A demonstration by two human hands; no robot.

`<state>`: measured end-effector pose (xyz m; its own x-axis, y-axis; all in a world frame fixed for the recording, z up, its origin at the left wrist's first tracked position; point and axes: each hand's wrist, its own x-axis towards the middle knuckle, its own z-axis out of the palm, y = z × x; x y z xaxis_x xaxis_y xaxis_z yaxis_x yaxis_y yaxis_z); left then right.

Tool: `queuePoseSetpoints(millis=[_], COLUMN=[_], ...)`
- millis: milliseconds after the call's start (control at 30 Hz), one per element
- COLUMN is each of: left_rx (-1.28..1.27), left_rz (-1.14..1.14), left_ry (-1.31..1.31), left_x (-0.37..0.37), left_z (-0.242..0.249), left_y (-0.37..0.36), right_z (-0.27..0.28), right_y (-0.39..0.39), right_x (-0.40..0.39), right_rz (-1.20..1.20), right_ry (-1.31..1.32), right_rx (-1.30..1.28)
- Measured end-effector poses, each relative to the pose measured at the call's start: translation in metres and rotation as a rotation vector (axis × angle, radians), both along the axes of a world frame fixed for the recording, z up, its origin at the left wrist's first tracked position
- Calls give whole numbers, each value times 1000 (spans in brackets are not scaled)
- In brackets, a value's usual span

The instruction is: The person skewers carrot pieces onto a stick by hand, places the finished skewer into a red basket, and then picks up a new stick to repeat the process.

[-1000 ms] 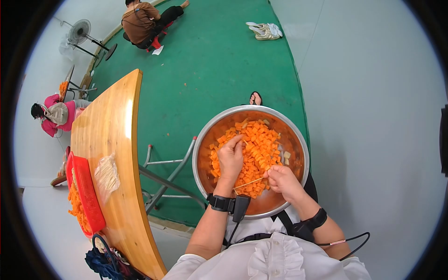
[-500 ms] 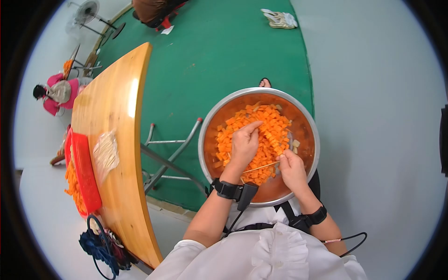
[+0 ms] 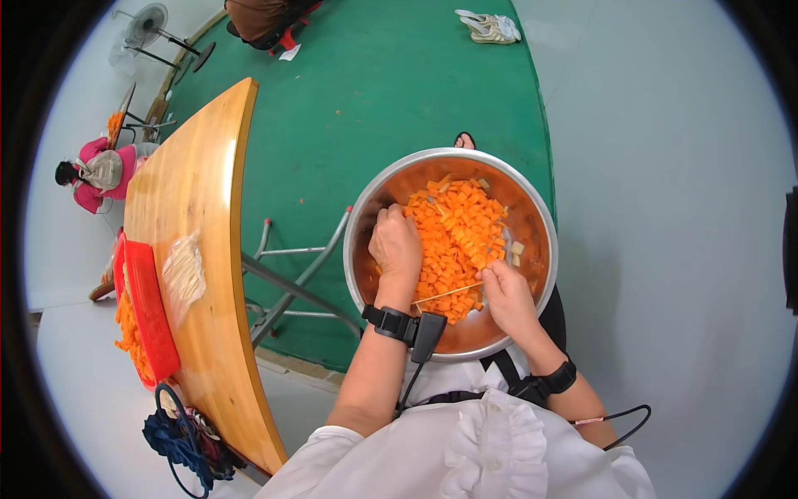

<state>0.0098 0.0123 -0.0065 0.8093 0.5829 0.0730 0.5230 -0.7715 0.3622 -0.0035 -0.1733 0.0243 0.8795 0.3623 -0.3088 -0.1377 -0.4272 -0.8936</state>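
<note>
A wide metal bowl (image 3: 359,287) holds many orange diced carrot cubes (image 3: 445,249) and a few pale cubes (image 3: 517,249). In its right half my right hand (image 3: 509,295) is closed in a pinch on a skewer strung with carrot cubes (image 3: 476,243), its thin tip pointing up and left. A bare wooden stick (image 3: 449,293) runs leftward from the same fingers. My left hand (image 3: 396,247) is at the bowl's left side, beside the cubes, fingers curled down. Its fingertips are mostly hidden, so whatever they grip cannot be made out.
To the left stands a wooden table (image 3: 199,191) with a bag of pale sticks (image 3: 184,270) and a red basket (image 3: 154,308) of carrot pieces. A blue bag (image 3: 179,441) hangs near its corner. Farther off are a person in pink (image 3: 104,170), a fan (image 3: 146,25) and shoes (image 3: 490,27).
My left hand has moved from the skewer's tip left and down to the cubes near the bowl's left wall. My right hand keeps its pinch on the skewer. The view has shifted slightly.
</note>
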Motion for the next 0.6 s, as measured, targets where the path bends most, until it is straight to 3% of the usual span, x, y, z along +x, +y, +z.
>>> queuePoseSetpoints(millis=[200, 400, 600], left_rx=[5, -17, -11], left_rz=[-36, -21, -101], left_ry=[-161, -57, -187], left_x=[2, 3, 1], left_z=[-3, -1, -8], left_y=[-6, -6, -2], right_z=[-9, -4, -7], right_y=[-2, 0, -1], right_x=[-4, -2, -2], right_rz=[19, 31, 53], right_ry=[-71, -58, -99], right_rx=[0, -4, 6])
